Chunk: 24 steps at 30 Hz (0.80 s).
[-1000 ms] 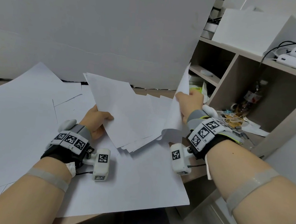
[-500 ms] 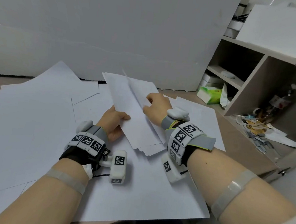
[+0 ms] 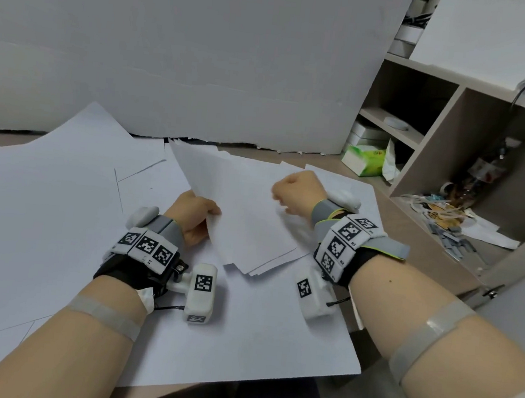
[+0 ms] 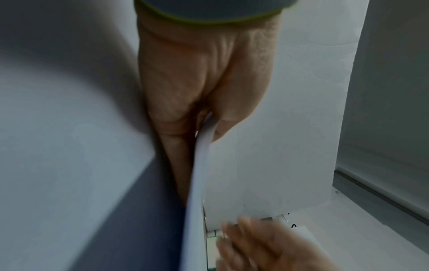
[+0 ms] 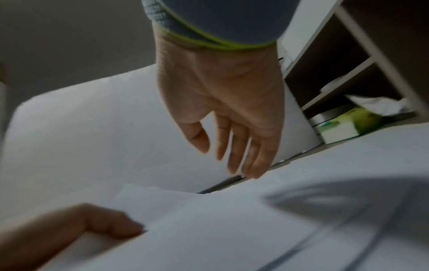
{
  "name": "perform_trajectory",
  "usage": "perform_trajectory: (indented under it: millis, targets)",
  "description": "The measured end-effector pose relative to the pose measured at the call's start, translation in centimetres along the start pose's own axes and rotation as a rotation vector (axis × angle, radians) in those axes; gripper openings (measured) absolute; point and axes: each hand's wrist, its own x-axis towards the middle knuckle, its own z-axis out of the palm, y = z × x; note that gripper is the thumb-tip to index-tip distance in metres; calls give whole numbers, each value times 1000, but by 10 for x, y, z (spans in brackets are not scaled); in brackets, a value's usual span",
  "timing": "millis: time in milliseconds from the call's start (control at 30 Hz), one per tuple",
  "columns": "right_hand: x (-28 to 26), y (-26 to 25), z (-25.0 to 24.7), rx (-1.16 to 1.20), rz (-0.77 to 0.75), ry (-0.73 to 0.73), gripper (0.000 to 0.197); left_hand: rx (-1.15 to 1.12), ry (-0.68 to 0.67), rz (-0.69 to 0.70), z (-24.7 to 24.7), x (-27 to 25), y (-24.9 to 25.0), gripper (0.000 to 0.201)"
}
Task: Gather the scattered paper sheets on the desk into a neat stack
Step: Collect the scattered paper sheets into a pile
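Note:
A sheaf of white paper sheets lies fanned at the middle of the desk, held at its left edge by my left hand, thumb on top. In the left wrist view the sheaf's edge runs between thumb and fingers of that left hand. My right hand hovers over the sheaf's right part, holding nothing. The right wrist view shows this right hand with fingers straight and relaxed above the paper. More loose sheets lie past it on the right.
Large white sheets cover the desk's left and front. A white board leans at the back. On the right stands a shelf unit with a green tissue pack, a bottle and clutter. The desk's front edge is near.
My right hand brought a sheet from the right onto the sheaf, let it go and now hovers open. The left hand kept its hold. The camera view swung left.

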Motion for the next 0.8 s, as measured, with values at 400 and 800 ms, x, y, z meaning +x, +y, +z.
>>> perform_trajectory:
  millis: [400,800]
  targets:
    - [-4,101,-73,-564,490,7,66,-57,45,124,8,1,-3,42]
    - [6,115,-89,-354,527,-47,84,-92,54,103,2,6,-4,42]
